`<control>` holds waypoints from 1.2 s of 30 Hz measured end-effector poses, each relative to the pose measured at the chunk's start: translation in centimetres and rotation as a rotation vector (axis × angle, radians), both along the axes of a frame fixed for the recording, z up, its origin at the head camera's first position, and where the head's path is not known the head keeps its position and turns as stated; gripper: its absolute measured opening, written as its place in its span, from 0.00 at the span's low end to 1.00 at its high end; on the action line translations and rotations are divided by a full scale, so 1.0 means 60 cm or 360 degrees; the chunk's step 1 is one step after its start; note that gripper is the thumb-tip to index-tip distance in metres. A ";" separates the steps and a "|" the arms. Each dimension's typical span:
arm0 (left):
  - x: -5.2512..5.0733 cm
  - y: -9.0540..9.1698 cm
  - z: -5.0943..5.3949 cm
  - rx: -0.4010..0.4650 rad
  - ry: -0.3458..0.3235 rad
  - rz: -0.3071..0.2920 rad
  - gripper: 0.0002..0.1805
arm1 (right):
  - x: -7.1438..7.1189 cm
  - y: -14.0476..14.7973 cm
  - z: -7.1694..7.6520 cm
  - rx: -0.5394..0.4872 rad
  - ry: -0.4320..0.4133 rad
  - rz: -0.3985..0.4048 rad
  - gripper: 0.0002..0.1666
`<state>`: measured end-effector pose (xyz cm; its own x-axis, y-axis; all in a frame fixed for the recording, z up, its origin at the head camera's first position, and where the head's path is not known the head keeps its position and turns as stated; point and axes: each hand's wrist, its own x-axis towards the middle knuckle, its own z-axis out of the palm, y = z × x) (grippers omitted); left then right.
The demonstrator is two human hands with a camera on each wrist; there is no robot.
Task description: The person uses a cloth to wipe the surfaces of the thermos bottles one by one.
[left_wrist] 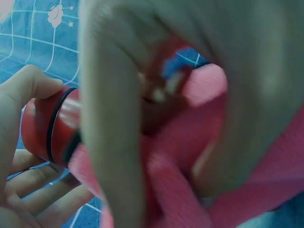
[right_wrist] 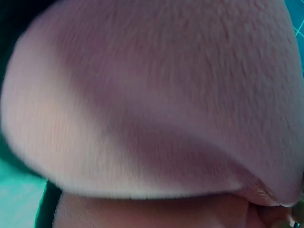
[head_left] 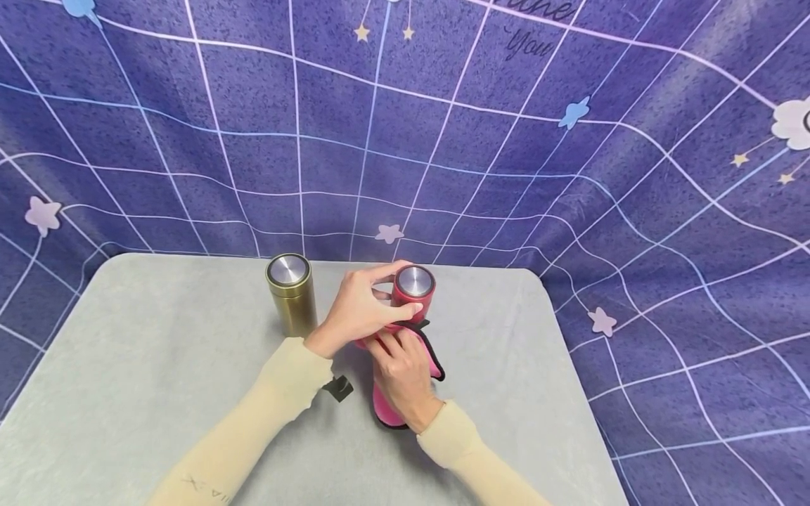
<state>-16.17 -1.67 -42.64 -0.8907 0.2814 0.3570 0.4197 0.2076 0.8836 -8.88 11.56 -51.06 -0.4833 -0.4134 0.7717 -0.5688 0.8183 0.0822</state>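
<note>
My left hand (head_left: 356, 306) holds a red thermos bottle (head_left: 414, 284) with a steel-topped lid, thumb and fingers around its upper part. Just below it, my right hand (head_left: 403, 372) grips pink fleecy fabric (head_left: 384, 407) with black edging, which lies against the lower end of the bottle. Whether the bottle sits inside the fabric cannot be made out. In the left wrist view the red bottle (left_wrist: 38, 126) lies between thumb and spread fingers, with the right hand over the pink fabric (left_wrist: 175, 190). Pink fabric (right_wrist: 142, 95) fills most of the right wrist view.
A gold thermos bottle (head_left: 292, 299) stands upright on the grey-covered table (head_left: 158, 351), left of my left hand. A small black tab (head_left: 340, 388) lies by the left cuff. A blue-purple gridded curtain (head_left: 329, 161) hangs behind the table and at its sides.
</note>
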 end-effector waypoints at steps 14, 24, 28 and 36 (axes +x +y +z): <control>0.006 0.003 0.002 0.0065 0.0028 0.0023 0.35 | 0.001 -0.008 -0.038 -0.0357 -0.0499 0.0044 0.17; 0.007 -0.002 0.004 0.0124 0.0090 0.0052 0.35 | 0.001 -0.011 -0.067 -0.0703 -0.0725 0.0056 0.28; 0.006 -0.003 0.006 0.0137 0.0101 0.0055 0.35 | -0.001 -0.010 -0.076 -0.0809 -0.0850 0.0069 0.29; 0.004 -0.004 0.015 0.0186 0.0149 0.0037 0.34 | -0.009 -0.006 -0.092 -0.0931 -0.0931 0.0130 0.30</control>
